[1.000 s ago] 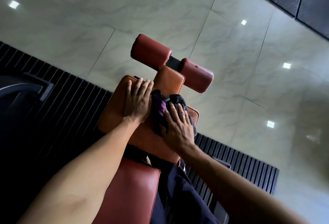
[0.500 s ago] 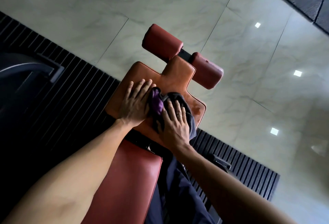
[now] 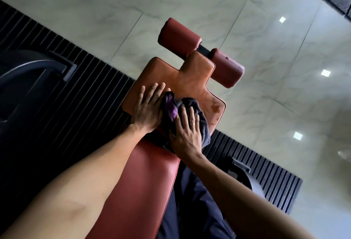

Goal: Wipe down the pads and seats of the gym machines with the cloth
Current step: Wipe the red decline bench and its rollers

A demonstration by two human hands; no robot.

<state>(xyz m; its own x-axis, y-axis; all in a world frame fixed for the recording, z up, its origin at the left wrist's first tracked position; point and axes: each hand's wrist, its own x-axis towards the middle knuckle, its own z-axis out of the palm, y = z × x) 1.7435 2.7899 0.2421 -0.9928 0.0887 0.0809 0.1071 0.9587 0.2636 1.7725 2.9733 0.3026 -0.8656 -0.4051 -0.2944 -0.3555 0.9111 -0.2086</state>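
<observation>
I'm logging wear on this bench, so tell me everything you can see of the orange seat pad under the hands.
The seat pad is orange-brown, leather-like upholstery with piped edges, shaped like a broad block with a narrower tongue reaching toward two red rollers. Darker blotches mark its right edge. It lies beyond the long red pad. The left hand rests flat on it; the right hand presses a dark and purple cloth onto its near part.

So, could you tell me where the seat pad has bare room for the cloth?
Bare: the orange leather seat pad beyond the fingers to the red roller pads, and scuffed right corner. Crowded: near edge, under left hand, right hand, dark cloth.
</observation>
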